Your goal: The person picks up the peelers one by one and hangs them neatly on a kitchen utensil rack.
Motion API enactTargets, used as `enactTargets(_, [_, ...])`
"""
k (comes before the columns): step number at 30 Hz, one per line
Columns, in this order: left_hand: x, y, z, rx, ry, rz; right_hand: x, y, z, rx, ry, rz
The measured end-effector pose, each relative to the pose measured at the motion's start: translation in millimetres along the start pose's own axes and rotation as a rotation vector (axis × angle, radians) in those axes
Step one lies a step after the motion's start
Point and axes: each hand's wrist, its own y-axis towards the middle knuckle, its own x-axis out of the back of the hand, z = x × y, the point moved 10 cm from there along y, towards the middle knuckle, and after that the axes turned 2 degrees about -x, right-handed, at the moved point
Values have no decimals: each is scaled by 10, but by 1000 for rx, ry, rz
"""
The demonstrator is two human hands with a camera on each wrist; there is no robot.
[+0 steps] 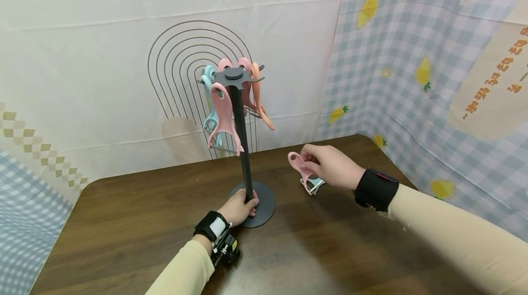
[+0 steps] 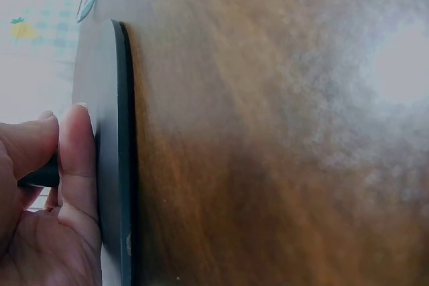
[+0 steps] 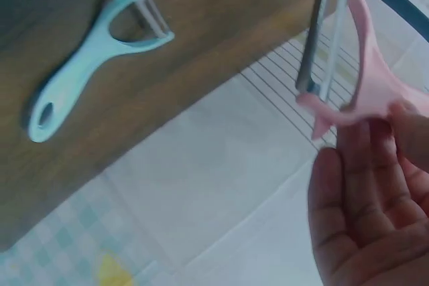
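My left hand (image 1: 237, 208) grips the dark pole (image 1: 242, 148) of a stand, low down just above its round base (image 1: 267, 201). In the left wrist view, thumb and fingers close around the pole beside the disc's flat face. Held up to the right of the stand is a pink peeler (image 1: 296, 161), pinched by my right hand (image 1: 335, 166). The right wrist view shows its metal blade (image 3: 315, 35) pointing away from the palm. Below that hand, a light blue peeler (image 3: 84, 61) lies on the table, partly hidden in the head view.
Several peelers hang from the stand's hooked top (image 1: 233, 74): a pink peeler (image 1: 224, 114) in front, light blue peelers (image 1: 207, 93) at left, an orange peeler (image 1: 256, 91) at right, more pink behind. A patterned cloth (image 1: 288, 57) hangs behind the brown table (image 1: 144, 221).
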Motion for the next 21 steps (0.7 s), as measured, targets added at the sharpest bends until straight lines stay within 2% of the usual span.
enactTargets(11, [4,-8,-24,-5,-6,-2,451,35,326,166,155,-268])
enactTargets(16, [16,-33,-39,11,-12,-4,633,57,489,212,174,-324])
enactTargets(21, [7,-29,-49,-1,-18,2,834,85,680,273,197,-384])
